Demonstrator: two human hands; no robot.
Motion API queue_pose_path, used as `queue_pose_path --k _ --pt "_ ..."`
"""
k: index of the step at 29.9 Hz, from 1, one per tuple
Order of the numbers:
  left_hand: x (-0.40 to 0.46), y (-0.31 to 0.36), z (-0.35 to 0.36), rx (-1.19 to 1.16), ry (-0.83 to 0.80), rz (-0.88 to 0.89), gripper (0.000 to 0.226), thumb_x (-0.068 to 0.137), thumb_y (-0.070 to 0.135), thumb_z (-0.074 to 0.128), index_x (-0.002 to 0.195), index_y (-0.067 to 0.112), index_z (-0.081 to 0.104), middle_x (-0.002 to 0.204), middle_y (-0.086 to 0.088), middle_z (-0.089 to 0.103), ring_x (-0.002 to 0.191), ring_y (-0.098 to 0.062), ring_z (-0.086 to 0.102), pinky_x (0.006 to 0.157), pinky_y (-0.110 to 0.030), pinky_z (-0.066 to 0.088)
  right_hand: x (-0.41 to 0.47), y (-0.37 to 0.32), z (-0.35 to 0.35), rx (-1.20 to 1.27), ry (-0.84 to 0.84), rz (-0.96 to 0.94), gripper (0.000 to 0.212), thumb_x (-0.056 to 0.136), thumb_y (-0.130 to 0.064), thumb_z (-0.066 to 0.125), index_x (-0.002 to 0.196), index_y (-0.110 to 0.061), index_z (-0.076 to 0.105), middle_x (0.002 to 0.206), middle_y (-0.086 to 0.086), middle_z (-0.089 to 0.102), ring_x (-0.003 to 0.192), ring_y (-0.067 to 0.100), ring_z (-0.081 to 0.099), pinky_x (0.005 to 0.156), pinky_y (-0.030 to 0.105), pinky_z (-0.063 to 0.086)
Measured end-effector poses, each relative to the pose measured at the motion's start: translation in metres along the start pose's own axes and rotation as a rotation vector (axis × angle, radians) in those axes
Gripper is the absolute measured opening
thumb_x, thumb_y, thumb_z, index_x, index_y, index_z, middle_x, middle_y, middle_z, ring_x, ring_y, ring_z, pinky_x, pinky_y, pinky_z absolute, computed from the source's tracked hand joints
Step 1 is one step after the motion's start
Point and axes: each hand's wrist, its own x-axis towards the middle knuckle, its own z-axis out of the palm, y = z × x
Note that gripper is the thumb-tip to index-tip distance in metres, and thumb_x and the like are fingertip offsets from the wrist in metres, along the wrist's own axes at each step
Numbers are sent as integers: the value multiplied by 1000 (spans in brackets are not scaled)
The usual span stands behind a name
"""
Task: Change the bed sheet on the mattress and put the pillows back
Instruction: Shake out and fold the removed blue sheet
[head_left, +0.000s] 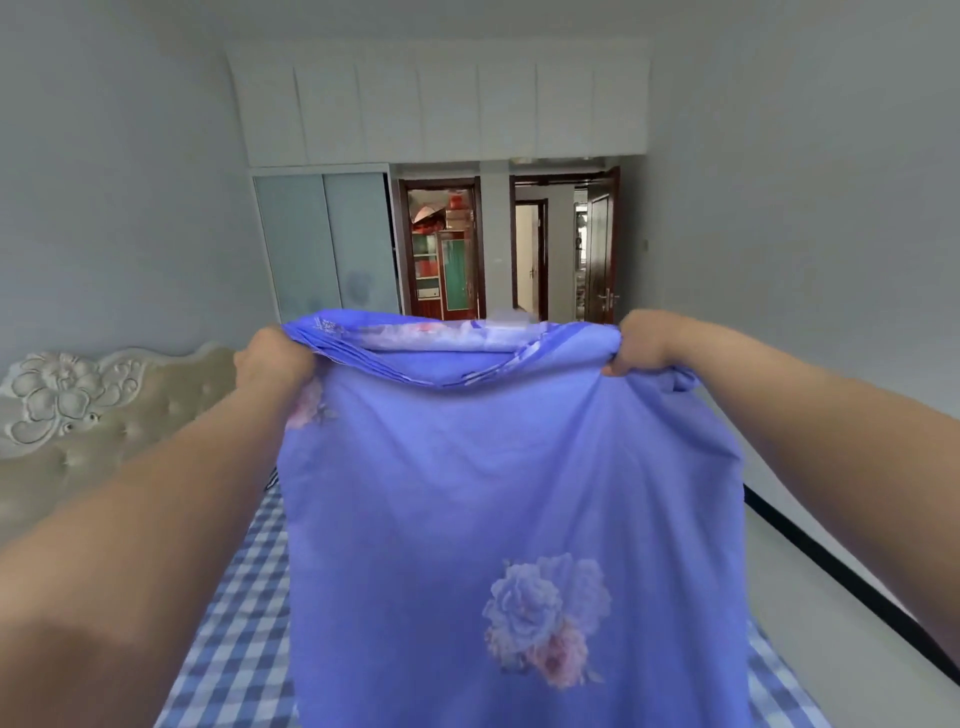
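left hand (272, 358): fist gripping top left edge of blue floral sheet (509, 519)
right hand (641, 343): gripping top right edge
sheet: held up, stretched between hands, hanging over checked mattress (234, 613)
headboard (78, 415): left of mattress

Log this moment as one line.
step: spreading sheet | left hand: grips blue floral sheet | right hand: grips sheet | below: checked bed

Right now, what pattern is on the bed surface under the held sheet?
Blue-and-white check, clearest in the head view.
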Motion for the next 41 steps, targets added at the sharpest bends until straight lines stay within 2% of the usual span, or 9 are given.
queue_pose_path --k 5,8,10,14,18,26,31,36,41 --pt "84 45 94 387 -39 -123 42 83 23 58 124 17 55 123 -4 58 121 -25 47 82 -32 46 169 21 22 -62 67 -7 34 75 -51 62 90 -20 59 87 -1 60 83 26 59 69 29 44" --pt "151 78 157 53 -234 -341 11 90 10 50 98 4 55 86 -14 55 67 -31 65 55 -38 59 268 29 36 -101 68 -29 25 80 -45 55 90 -22 58 83 -6 58 83 22 58 69 28 44" --pt "187 100 195 -310 -249 -498 14 92 -1 40 78 -2 43 73 -10 40 45 -33 55 28 -45 44 325 31 45 -70 77 13 18 85 -37 52 93 -22 58 90 -4 61 88 22 60 70 28 43" --pt "290 157 244 -649 -163 -328 30 92 -4 33 67 9 43 41 -7 48 41 -23 49 24 -23 39 444 41 18 269 403 123 25 89 -17 44 109 -13 57 108 10 64 97 31 62 72 32 43" --pt "355 213 252 -902 4 -51 30 89 -2 41 72 20 53 59 0 47 50 -13 36 39 -13 32 508 45 -46 454 704 133 26 88 -14 42 112 -9 51 109 17 62 99 36 59 72 33 38" --pt "402 234 275 -1142 9 27 28 87 1 40 79 22 56 52 8 54 50 -10 44 43 -13 40 548 52 -64 365 818 58 13 85 -11 41 97 -12 44 90 14 61 72 30 47 62 33 32" --pt "396 211 275 -1189 28 41 27 86 2 40 81 22 56 56 9 53 51 -8 45 47 -16 40 546 45 -60 202 840 -14 17 82 -6 41 98 -10 45 95 14 57 82 35 55 61 34 35" --pt "383 164 256 -1067 -81 39 28 71 11 48 92 21 64 83 0 59 73 -16 54 64 -22 51 524 33 -77 77 480 -74 21 86 -26 55 102 -12 53 94 8 63 81 30 59 66 31 44" --pt "355 97 249 -747 -289 42 23 79 7 41 87 14 62 64 6 61 57 -5 59 68 -24 59 491 30 -41 218 -632 -187 60 66 -47 81 116 -17 64 114 4 69 106 28 65 100 44 47"
